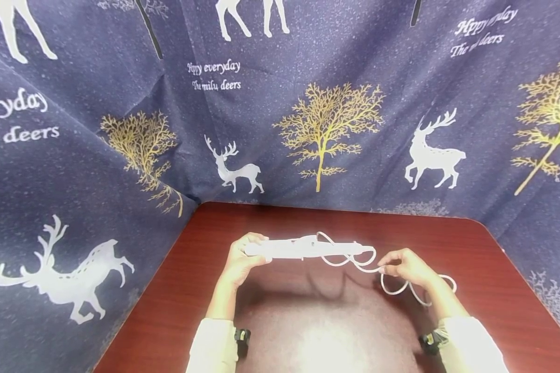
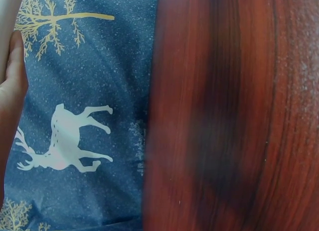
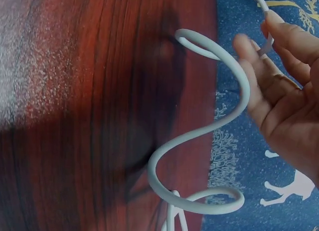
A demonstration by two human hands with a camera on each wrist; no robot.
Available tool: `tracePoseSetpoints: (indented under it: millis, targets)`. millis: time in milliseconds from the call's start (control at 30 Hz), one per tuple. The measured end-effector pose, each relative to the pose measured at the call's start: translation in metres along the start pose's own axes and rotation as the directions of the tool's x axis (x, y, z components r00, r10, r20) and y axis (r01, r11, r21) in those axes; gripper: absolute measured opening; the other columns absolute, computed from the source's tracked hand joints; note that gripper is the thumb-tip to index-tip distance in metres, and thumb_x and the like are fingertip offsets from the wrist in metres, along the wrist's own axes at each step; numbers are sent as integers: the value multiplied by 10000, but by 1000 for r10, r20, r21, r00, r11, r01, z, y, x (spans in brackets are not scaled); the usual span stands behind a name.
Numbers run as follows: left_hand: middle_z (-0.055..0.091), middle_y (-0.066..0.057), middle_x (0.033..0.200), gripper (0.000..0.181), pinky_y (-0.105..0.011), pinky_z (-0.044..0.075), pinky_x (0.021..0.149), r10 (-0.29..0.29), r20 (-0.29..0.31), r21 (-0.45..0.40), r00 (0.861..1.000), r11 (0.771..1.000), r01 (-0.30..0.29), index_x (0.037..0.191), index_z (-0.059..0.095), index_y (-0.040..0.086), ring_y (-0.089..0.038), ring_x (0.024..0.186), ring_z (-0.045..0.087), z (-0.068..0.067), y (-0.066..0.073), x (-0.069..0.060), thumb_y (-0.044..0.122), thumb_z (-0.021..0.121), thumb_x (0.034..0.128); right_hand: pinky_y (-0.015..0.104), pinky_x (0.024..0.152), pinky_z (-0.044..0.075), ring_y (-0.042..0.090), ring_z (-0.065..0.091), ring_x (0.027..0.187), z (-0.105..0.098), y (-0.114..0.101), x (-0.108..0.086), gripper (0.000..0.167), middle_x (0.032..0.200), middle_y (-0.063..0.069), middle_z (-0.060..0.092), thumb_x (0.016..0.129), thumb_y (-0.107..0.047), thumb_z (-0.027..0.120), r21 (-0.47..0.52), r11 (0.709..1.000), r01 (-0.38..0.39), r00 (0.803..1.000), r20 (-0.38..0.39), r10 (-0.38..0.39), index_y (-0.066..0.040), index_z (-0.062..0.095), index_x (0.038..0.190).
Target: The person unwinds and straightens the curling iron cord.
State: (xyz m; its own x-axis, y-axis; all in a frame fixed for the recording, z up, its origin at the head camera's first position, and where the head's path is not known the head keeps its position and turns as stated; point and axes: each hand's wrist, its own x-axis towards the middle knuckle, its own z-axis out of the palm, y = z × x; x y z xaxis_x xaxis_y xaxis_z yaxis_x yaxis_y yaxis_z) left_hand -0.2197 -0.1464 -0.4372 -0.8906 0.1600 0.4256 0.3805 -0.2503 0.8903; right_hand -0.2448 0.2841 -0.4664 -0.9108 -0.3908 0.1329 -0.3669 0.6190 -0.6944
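Observation:
A long white power strip [image 1: 284,249] is held level above the table. My left hand [image 1: 240,257] grips its left end, thumb on the near side and fingers on the far side. From the right end runs a white cord [image 1: 365,269], looping loosely in the air. My right hand [image 1: 408,268] pinches that cord between thumb and fingertips, to the right of the strip. Below the pinch, more coils of the cord [image 3: 199,133] hang down in the right wrist view. The left wrist view catches only an edge of the left hand [image 2: 14,86] and of the strip [image 2: 6,26].
A reddish-brown wooden table [image 1: 168,311] with rounded far corners lies beneath both hands. Blue cloth [image 1: 270,129] printed with deer and trees hangs behind it and along the sides. Bright glare sits on the table's near middle. Each wrist wears a small dark camera [image 1: 242,336].

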Motion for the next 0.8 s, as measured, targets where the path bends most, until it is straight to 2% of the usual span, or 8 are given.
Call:
tracePoseSetpoints:
  millis: [100,200,333,400,500,567,733,800]
  targets:
    - [627,-76,976,299,-252,498,655,10,4,4,1000,1000,-10,893,542,-114,-191,853,565,0,0,0,-215,672,644,300,658,448,105,540,718,2,-3,0,57,777,-36,650,786,-126,730,1,1000,11,999,-39,-11,-99,693,819]
    - [628,-71,975,299,-256,502,656,7,0,9,1000,1000,-7,884,555,-96,-192,858,567,0,-1,0,-216,675,638,317,702,450,117,554,774,4,-6,-1,80,805,-27,657,787,-130,730,16,1000,22,997,-68,-21,-79,694,836]
    - [628,-66,971,305,-267,507,649,-5,-10,4,1000,1000,5,864,590,-43,-200,864,564,0,-2,0,-222,674,633,274,627,456,105,543,717,6,-7,-2,163,814,2,662,781,-135,739,83,997,7,997,-77,-1,-16,696,882]
    - [627,-64,970,319,-269,508,650,-8,-13,2,1000,1000,8,856,606,-12,-204,869,562,0,-2,0,-225,674,628,255,575,448,101,528,675,8,-7,-2,176,810,15,662,781,-135,742,120,993,-6,996,-88,16,-6,697,892]
    - [627,-65,968,334,-269,509,648,-5,-16,4,1000,1000,5,851,618,10,-205,872,560,-1,-2,0,-228,674,623,253,562,447,93,526,662,10,-6,-2,188,815,22,665,781,-136,743,136,991,-11,995,-99,25,-3,699,907]
    - [626,-67,969,333,-263,506,648,3,-12,6,1000,1000,-3,854,612,6,-203,871,557,-1,-2,0,-227,672,625,249,541,441,85,512,625,10,-5,-1,213,798,29,658,777,-134,744,143,990,-21,997,-77,33,10,696,927]
    - [627,-66,970,313,-262,503,642,12,1,14,1000,1000,-12,878,590,-42,-197,859,557,-1,-1,0,-221,674,635,242,591,480,87,569,654,9,-4,-1,277,842,121,667,776,-63,716,180,984,-12,999,37,6,93,652,996]
    - [628,-63,970,308,-260,502,642,12,4,16,1000,1000,-12,880,585,-54,-195,860,558,-2,-1,0,-219,675,636,244,658,491,104,604,732,9,-3,0,277,895,157,670,775,-30,697,185,983,7,998,60,-18,109,639,1008]
